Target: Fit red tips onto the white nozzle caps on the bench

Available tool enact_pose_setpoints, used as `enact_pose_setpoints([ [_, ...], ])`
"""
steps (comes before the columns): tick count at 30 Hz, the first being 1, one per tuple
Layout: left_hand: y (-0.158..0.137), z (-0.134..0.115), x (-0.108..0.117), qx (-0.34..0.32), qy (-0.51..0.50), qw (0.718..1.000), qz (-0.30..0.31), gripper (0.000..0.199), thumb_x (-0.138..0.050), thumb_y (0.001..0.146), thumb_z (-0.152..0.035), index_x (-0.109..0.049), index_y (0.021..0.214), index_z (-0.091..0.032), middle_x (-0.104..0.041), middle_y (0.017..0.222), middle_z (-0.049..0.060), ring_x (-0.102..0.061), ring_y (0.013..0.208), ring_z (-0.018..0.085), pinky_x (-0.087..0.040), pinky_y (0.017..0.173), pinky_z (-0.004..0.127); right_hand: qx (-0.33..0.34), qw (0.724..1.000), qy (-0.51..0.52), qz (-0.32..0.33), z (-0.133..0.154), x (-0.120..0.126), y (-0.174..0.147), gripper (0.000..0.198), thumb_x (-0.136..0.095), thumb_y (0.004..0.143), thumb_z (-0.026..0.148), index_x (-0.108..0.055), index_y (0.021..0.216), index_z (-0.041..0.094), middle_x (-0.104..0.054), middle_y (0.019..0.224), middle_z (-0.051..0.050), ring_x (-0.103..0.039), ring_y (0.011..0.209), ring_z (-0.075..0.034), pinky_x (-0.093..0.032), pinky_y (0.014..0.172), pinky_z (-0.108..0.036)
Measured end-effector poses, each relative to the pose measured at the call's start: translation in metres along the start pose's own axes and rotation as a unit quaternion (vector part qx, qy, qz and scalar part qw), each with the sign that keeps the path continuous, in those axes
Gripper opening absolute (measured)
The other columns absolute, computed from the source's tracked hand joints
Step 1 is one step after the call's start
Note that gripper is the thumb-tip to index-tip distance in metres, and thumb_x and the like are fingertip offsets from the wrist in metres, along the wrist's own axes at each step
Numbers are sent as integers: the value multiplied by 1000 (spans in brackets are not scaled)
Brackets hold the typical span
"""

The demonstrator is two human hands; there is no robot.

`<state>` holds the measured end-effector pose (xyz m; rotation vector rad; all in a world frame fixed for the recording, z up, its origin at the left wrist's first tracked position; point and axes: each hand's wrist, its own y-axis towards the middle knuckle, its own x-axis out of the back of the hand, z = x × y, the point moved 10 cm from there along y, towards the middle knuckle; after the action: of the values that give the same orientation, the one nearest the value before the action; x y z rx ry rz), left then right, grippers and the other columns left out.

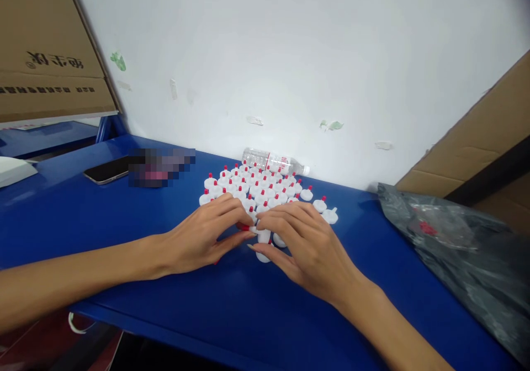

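Observation:
My left hand [215, 230] is closed, its thumb and fingers pinching a small red tip cap [245, 228]. The cap sits at the narrow spout of a white nozzle lid [263, 235], turned sideways. My right hand [304, 238] is closed around the wide part of that lid, which its fingers partly hide. Just beyond both hands stands a cluster of several white nozzle lids [271, 201] with red tips. One white lid without a red tip [330, 215] lies at the cluster's right edge. Another red-tipped lid [263, 256] is below the hands.
A clear plastic bottle [275, 161] lies behind the lids against the white wall [290, 56]. On the blue table [136, 216], a phone [108, 170] rests at left beside a blurred item. A dark plastic bag [459, 260] with red pieces covers the right side. Cardboard [49, 34] stands at upper left.

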<state>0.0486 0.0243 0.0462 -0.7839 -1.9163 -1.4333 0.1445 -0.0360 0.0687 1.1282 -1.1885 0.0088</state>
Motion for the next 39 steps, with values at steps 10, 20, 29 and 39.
enact_pose_setpoints([
  [10,3,-7,-1,-3,-49,998,25,32,-35,110,-22,-48,82,-19,-54,76,2,-44,73,17,-40,71,33,59,994,-85,-19,16,8,7,13,-59,103,18,-68,110,25,-80,116,2,-72,93,-13,-50,92,-36],
  [20,-3,11,-3,74,-148,986,31,45,-30,113,-35,-43,73,-19,-45,67,-1,-42,67,15,-38,66,30,-25,986,-162,-41,-32,35,-12,39,-58,102,15,-62,137,33,-73,132,1,-75,98,-17,-49,91,-39],
  [29,-7,6,-20,43,-73,992,98,10,-55,102,-19,-65,100,-19,-63,94,5,-52,90,19,-45,83,33,-143,966,-208,-55,-73,45,-20,9,-60,102,22,-68,105,23,-80,113,-3,-73,96,-23,-45,91,-40],
  [39,-12,19,-32,56,-48,988,134,12,-56,102,-19,-68,105,-21,-63,108,6,-54,102,20,-47,88,33,-192,943,-268,37,-102,32,-31,8,-64,96,24,-70,96,19,-72,110,-9,-64,96,-28,-42,80,-39],
])
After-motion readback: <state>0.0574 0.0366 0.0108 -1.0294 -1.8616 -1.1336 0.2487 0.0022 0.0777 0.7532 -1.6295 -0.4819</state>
